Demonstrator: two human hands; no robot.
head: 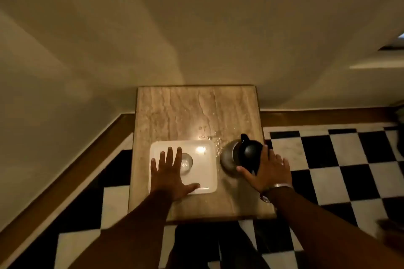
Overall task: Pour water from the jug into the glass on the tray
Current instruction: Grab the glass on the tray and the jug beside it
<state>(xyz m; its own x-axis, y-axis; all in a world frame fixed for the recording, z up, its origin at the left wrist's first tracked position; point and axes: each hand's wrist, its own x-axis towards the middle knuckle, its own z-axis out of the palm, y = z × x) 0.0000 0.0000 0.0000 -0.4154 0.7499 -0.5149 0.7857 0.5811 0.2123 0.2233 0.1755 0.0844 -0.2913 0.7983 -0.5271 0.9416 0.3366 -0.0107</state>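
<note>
A clear glass (pixel 187 163) stands on a white square tray (pixel 207 159) on a small stone-topped table (pixel 175 113). My left hand (pixel 169 173) lies flat with fingers spread over the tray's left part, its fingertips beside the glass. To the right of the tray stands a metal jug (pixel 240 155) with a black lid and spout, upright. My right hand (pixel 267 170) reaches around the jug's right side, where its handle is hidden; whether the fingers are closed on it does not show.
Drops of spilled water (pixel 211 135) glisten on the tabletop behind the tray and jug. The table stands in a wall corner. A black-and-white chequered floor (pixel 328 159) surrounds it, with a wooden skirting along the walls. A watch is on my right wrist.
</note>
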